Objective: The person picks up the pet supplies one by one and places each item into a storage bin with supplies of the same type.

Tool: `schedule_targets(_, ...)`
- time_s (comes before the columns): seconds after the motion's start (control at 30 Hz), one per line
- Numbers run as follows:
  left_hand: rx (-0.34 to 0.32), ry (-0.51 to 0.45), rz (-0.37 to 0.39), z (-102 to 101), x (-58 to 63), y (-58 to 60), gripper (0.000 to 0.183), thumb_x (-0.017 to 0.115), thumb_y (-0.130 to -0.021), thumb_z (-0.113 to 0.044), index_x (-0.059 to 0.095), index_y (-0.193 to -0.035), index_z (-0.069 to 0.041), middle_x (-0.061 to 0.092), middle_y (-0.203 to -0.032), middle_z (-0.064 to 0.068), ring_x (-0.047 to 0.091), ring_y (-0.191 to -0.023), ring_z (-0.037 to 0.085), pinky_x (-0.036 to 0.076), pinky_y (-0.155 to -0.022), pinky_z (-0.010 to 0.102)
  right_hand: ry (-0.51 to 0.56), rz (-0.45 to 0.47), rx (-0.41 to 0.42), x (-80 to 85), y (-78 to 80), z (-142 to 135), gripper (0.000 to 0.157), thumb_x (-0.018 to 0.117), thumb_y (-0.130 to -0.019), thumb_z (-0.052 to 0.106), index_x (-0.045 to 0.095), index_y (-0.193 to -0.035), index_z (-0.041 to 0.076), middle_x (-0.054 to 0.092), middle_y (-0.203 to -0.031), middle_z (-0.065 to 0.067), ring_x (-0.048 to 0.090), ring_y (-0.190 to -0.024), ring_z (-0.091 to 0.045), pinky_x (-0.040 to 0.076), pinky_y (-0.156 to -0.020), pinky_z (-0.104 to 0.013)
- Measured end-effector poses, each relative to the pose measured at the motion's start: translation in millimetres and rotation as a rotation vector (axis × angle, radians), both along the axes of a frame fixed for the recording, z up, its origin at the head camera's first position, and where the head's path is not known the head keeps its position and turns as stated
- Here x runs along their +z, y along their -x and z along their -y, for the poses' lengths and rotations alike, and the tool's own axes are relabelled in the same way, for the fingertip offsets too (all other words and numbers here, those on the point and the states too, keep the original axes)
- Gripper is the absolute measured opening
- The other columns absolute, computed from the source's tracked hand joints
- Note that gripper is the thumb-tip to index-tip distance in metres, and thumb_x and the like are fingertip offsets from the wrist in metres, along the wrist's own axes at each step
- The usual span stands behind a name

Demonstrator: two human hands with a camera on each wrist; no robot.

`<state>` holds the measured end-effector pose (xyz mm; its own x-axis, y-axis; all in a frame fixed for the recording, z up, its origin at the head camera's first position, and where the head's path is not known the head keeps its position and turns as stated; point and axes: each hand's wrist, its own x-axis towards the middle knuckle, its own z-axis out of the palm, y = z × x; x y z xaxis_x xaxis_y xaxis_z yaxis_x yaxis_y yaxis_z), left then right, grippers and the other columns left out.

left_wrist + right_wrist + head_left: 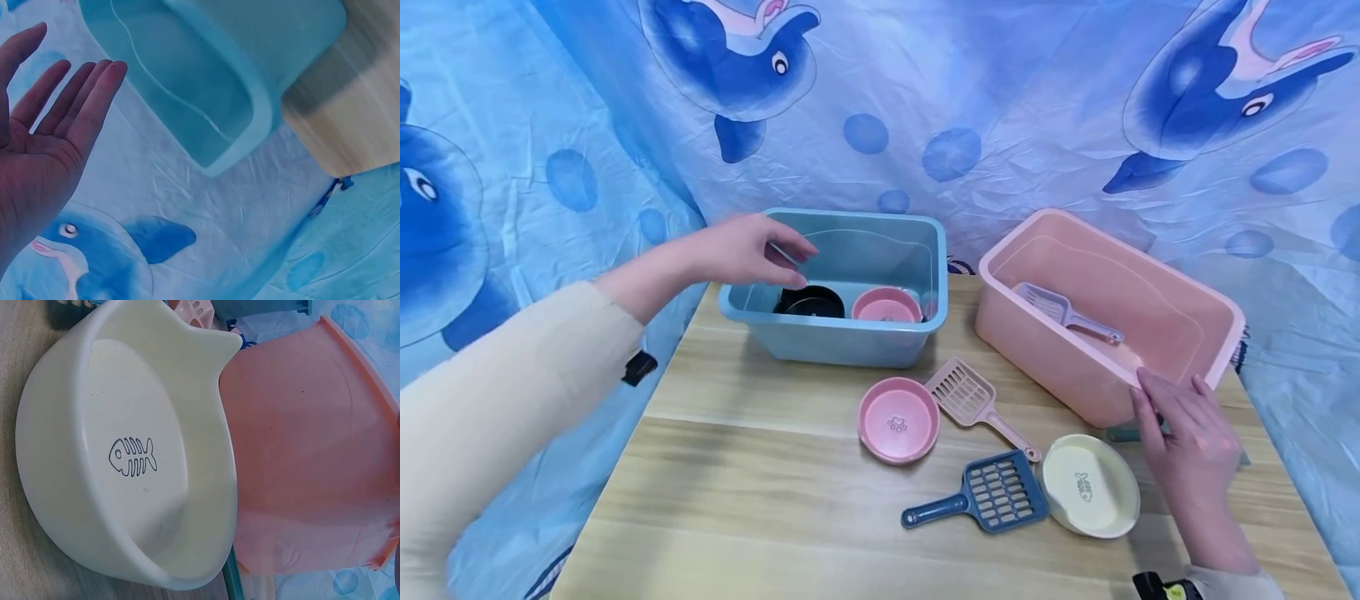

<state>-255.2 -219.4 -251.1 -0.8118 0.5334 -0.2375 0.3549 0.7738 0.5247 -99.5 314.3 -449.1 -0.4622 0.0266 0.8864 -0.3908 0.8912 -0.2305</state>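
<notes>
Right grip (1187, 433) at the near rim of the pink tub (1052, 358): fingertips over the edge, thumb on the outside, looks pinched on the rim, how firmly cannot tell. Left grip (748, 250) over the left end of the blue tub (842, 343), thumb and fingers apart, nothing held.

Pink tub: right side of the table (737, 500), upright, set at an angle. Reads as thin moulded plastic, light for its bulk, walls likely to flex a little. Rolled rim is the natural hold; one pinched edge would probably swing or tip it, opposite rims steadier. Lilac scoop (1067, 316) inside may slide if tilted.

Blue tub: same build, likely same handling. Black dish (812, 302) and a pink bowl (883, 307) inside would add weight.

Cream bowl (1101, 492): on the table near the pink tub, fish-bone print. Glossy, stiff, perhaps slick; if ceramic, heavier and breakable. Take the lip, thumb inside.

Dark blue scoop (974, 497): slotted, flat beside the cream bowl. Likely light, rigid plastic; handle best. Dark green handle (232, 578): beside the pink tub, mostly hidden.
</notes>
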Motion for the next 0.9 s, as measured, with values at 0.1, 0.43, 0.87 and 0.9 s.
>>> schedule_targets(0.1,-0.013,-0.035,-0.014,0,-5.9,-21.9,0.049,0.08,-0.099,-0.026,0.068,-0.141,-0.005,0.07,-0.139,0.014,0.072,-0.121,0.03,0.06,-0.102,0.05,-0.007,0.007,-0.011,0.3,-0.5,-2,0.032,0.071,-0.103,0.031,0.083,-0.112,0.004,0.08,-0.104,-0.02,0.072,-0.12,-0.006,0.05,-0.116,-0.047)
schedule_targets(0.43,-0.009,-0.143,0.118,3,-63.1,-68.6,0.043,0.081,-0.097,-0.024,0.072,-0.133,-0.001,0.076,-0.125,0.013,0.077,-0.106,0.023,0.065,-0.09,0.039,-0.017,0.034,-0.011,-0.2,-1.5,-4,0.032,0.07,-0.104,0.033,0.083,-0.115,0.005,0.08,-0.104,-0.02,0.078,-0.102,-0.036,0.049,-0.117,-0.046)
schedule_targets(0.87,0.354,-0.411,0.552,-20,-164.2,-71.6,0.052,0.075,-0.1,-0.019,0.061,-0.143,0.005,0.074,-0.126,0.018,0.071,-0.119,0.035,0.066,-0.09,0.044,-0.034,0.038,-0.024,-1.2,-1.9,-5,0.033,0.069,-0.104,0.034,0.083,-0.117,0.007,0.08,-0.106,-0.019,0.078,-0.102,-0.036,0.049,-0.118,-0.045)
schedule_targets(0.9,0.379,-0.43,0.581,-24,-168.1,-71.8,0.053,0.075,-0.1,-0.02,0.059,-0.144,0.006,0.073,-0.128,0.02,0.071,-0.12,0.036,0.066,-0.09,0.044,-0.036,0.038,-0.025,-1.6,-2.4,-5,0.033,0.068,-0.105,0.035,0.083,-0.117,0.007,0.08,-0.105,-0.019,0.078,-0.102,-0.036,0.049,-0.118,-0.044)
